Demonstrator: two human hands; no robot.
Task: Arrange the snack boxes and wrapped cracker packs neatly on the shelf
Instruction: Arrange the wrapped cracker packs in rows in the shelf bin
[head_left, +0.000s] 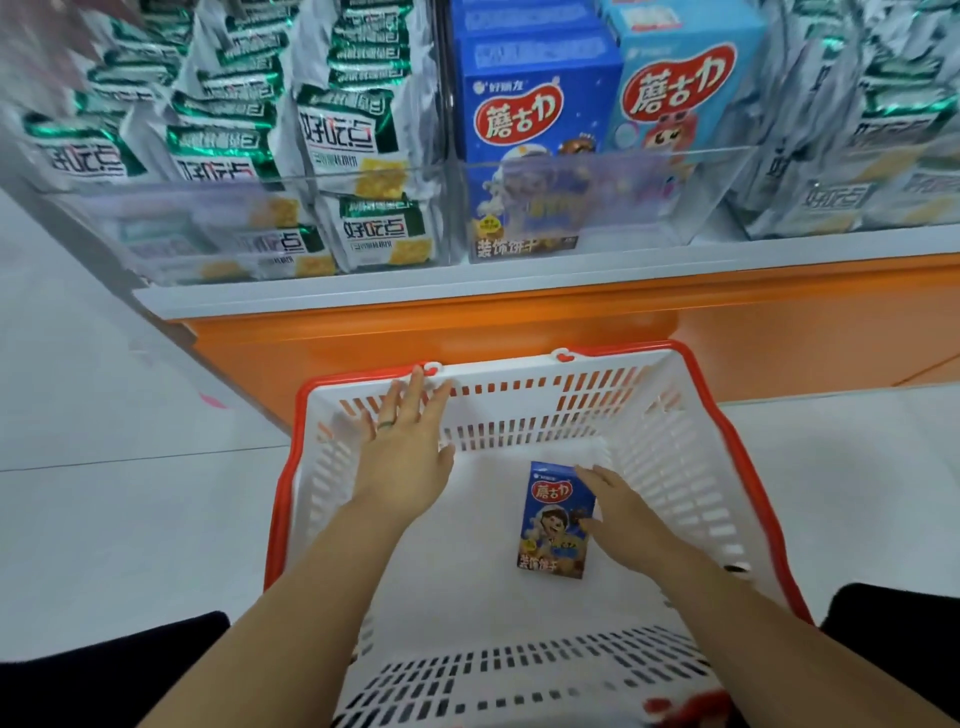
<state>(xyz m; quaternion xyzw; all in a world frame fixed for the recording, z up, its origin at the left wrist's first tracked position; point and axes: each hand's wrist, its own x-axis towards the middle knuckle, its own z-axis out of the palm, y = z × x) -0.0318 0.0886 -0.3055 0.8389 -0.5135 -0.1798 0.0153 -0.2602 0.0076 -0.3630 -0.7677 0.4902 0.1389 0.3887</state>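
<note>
You look down into a white plastic basket (519, 395) with a red rim, standing on a pale tiled floor (104, 467) right against the orange base (467, 332) of a shelf (467, 283). A single dark blue snack box (553, 519) lies flat, face up, on the basket's bottom, toward the right of centre. Your right hand (623, 519) reaches in beside it with the fingers straight and relaxed: the thumb rests on the box's right edge and the fingertips lie along its upper right corner, not curled round it. Your left hand (402, 452) is released too, fingers spread and straight, held over the far left corner of the basket with the fingertips at its far wall; a ring (385, 425) sits on one finger. Above, on the shelf, clear plastic bins (571, 176) hold the stock. On the left stand rows of silver and green wrapped cracker packs (353, 135), some leaning. In the middle, dark blue boxes (524, 130) of the same kind stand upright one behind another, with a light blue box (680, 93) just beside them on the right. More silver cracker packs (883, 156) fill the far right, blurred.
</note>
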